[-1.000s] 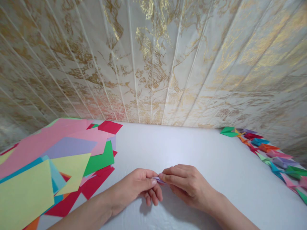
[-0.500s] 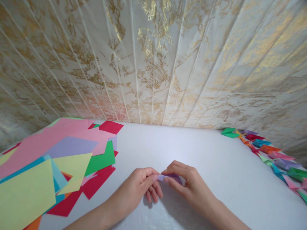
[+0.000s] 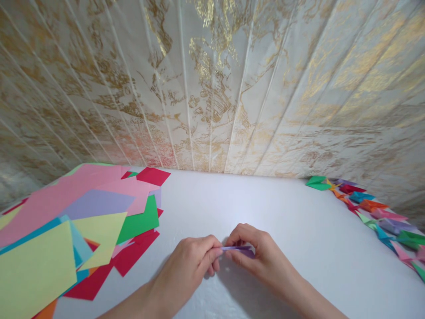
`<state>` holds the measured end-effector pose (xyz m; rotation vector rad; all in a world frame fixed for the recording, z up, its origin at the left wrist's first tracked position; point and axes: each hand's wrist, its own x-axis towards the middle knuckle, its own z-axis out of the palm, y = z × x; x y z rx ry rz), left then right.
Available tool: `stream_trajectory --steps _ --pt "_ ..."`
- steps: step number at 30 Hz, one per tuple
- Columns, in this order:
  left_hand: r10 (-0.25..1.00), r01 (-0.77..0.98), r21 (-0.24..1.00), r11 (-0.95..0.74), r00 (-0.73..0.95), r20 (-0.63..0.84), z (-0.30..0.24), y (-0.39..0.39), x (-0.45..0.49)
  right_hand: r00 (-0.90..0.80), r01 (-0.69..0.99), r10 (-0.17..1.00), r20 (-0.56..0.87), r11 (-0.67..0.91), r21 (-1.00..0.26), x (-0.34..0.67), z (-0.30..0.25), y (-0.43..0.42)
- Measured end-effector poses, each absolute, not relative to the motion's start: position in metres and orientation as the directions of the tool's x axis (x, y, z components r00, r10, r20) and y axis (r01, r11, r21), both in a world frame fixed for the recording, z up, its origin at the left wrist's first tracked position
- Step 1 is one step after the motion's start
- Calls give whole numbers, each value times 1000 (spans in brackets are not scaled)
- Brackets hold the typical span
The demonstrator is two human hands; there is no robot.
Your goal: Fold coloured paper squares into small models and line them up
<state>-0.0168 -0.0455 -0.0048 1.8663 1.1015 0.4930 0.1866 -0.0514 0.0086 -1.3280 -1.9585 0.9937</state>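
Note:
A small folded piece of purple paper (image 3: pixel 246 251) is held between my two hands, just above the white table and seen nearly edge-on. My left hand (image 3: pixel 199 257) pinches its narrow left end between thumb and index finger, the other fingers curled below. At the wider right part, my right hand (image 3: pixel 255 250) grips the paper with the thumb in front and the fingers behind. Parts of the paper are hidden by my fingers.
Loose coloured sheets lie in a heap at the left, among them a yellow sheet (image 3: pixel 36 266), a pink sheet (image 3: pixel 76 190) and a green sheet (image 3: pixel 141 221). Several folded paper pieces (image 3: pixel 373 206) line the right edge of the white table (image 3: pixel 232 199). A gold-patterned curtain (image 3: pixel 212 88) hangs behind.
The purple paper has turned to show more of its thin edge. My left hand has rolled slightly, its lower fingers now tucked in more. My right hand has barely moved.

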Motion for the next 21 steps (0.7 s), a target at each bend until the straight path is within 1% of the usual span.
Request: stream_trajectory --steps 4,8,14,16,17,19,20,21 --pt "832 451 861 -235 552 -61 -6 -49 -14 -338 500 938 73 245 -830 186 6 -54" --pt "825 411 888 -206 560 -68 0 -49 -13 -341 466 936 86 248 -849 185 9 -57" --pt "829 379 909 -172 554 -74 13 -46 -16 -350 404 937 -19 133 -905 195 19 -49" --pt "856 388 906 -170 514 -60 18 -41 -22 -331 388 943 -24 113 -915 213 23 -40" --pt "876 392 904 -171 481 -42 21 -38 -26 -282 396 959 -13 105 -912 224 25 -35" --pt "912 398 900 -179 411 0 26 -32 -34 -126 406 990 66 112 -907 246 32 -26" --pt "920 399 898 -184 390 16 28 -29 -36 -56 405 993 104 118 -907 254 36 -23" --pt "922 397 898 -189 387 22 29 -28 -37 -19 406 989 145 141 -903 258 40 -22"
